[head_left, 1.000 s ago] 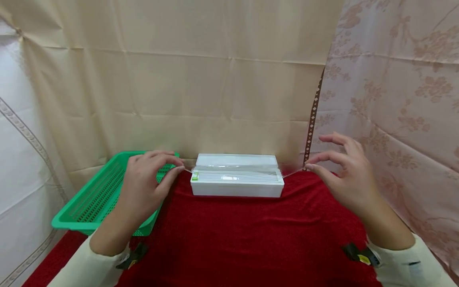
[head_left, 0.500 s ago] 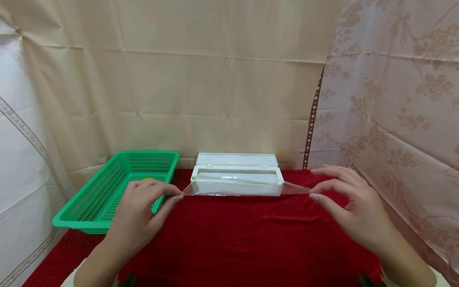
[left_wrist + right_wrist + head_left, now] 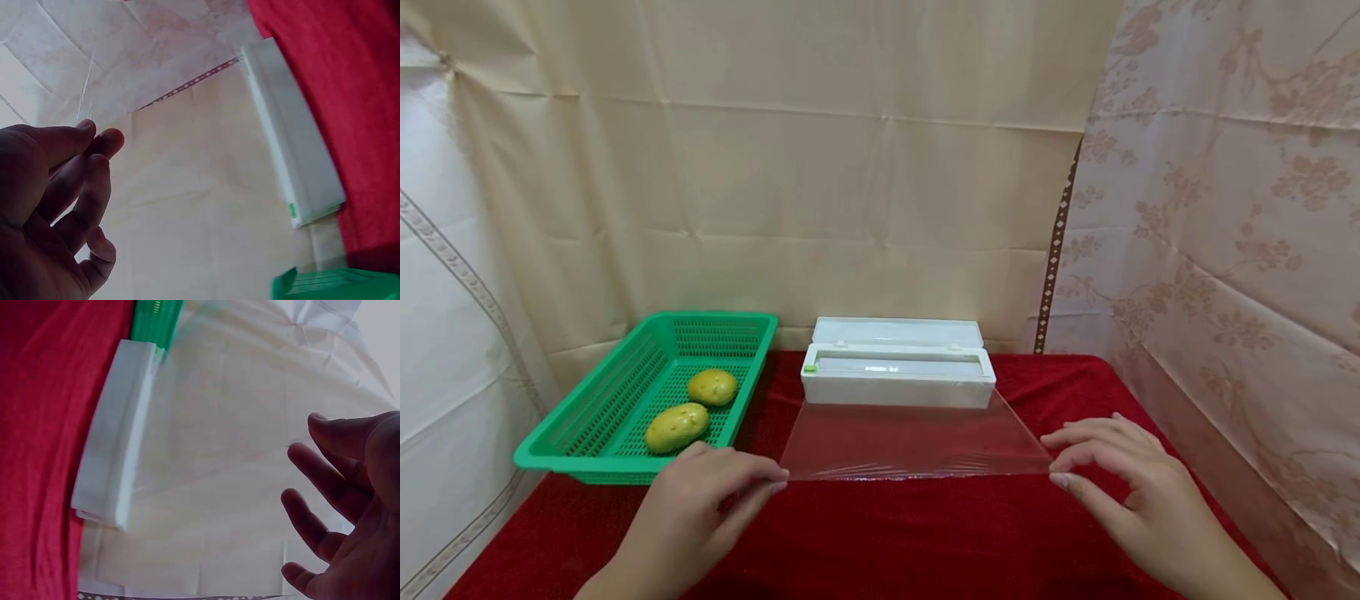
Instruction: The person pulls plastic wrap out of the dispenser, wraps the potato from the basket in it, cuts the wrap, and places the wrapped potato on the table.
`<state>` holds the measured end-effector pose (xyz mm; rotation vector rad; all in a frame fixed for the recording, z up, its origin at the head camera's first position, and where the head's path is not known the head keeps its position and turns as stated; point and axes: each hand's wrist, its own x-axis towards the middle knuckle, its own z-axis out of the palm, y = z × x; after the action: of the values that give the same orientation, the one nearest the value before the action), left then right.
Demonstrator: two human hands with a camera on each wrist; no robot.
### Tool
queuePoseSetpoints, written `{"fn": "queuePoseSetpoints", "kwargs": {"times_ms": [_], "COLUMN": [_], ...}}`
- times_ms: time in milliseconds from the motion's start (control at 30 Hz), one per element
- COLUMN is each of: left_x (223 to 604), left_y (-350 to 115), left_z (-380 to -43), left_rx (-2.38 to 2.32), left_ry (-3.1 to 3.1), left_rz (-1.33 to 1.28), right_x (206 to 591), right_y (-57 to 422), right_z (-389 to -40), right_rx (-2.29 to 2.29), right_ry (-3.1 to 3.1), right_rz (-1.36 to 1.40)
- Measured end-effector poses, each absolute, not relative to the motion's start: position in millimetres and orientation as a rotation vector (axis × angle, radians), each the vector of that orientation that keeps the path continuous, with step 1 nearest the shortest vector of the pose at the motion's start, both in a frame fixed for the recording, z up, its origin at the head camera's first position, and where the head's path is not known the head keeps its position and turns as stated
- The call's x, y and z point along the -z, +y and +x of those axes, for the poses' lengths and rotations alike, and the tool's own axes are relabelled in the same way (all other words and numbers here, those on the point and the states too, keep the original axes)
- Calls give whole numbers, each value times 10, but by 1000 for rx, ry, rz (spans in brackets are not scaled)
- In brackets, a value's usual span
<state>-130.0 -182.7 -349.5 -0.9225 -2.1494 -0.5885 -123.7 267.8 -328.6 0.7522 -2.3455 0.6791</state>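
A sheet of clear plastic wrap (image 3: 910, 442) stretches from the white wrap dispenser box (image 3: 898, 390) toward the front. Its near left corner is pinched between thumb and index finger of my left hand (image 3: 703, 504). My right hand (image 3: 1123, 487) pinches the near right corner, the other fingers spread. The box's lid (image 3: 897, 332) stands open at the back, and a roll shows inside. A small green piece (image 3: 809, 368) sits at the box's left end. In the left wrist view, my left hand (image 3: 69, 187) holds the film's thin edge (image 3: 86, 94).
A green plastic basket (image 3: 561, 465) with two yellow potatoes, one (image 3: 676, 427) nearer than the other (image 3: 712, 387), stands left of the box. A red cloth (image 3: 925, 542) covers the table. Beige curtain (image 3: 775, 183) hangs behind, and a floral curtain (image 3: 1247, 250) hangs on the right.
Both hands have come down and toward the front, drawing the plastic wrap out of the box into a wide sheet. The potatoes in the basket have come into view.
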Motion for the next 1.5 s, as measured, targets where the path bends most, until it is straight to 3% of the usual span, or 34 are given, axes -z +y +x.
{"fn": "queuePoseSetpoints", "kwargs": {"times_ms": [433,700,1100,1500], "left_x": [3957,4163,4368,4398], "left_y": [-1915,-1920,-1834,-1656], "left_z": [-1251,-1315,-1509,-1536], "left_rx": [595,535,512,234], "left_ry": [-2393,-2628,-2770,-2731], "left_rz": [-983,-1053,-1042,-1011], "right_x": [3832,4095,4265,4361], "right_y": [2753,2800,2756,2591], "right_z": [-1207,-1333,-1514,-1553], "right_rx": [-709,-775,-871,-770], "right_ry": [-2574,-2818,-2984,-3013], "right_rz": [819,1011,1145,1047]}}
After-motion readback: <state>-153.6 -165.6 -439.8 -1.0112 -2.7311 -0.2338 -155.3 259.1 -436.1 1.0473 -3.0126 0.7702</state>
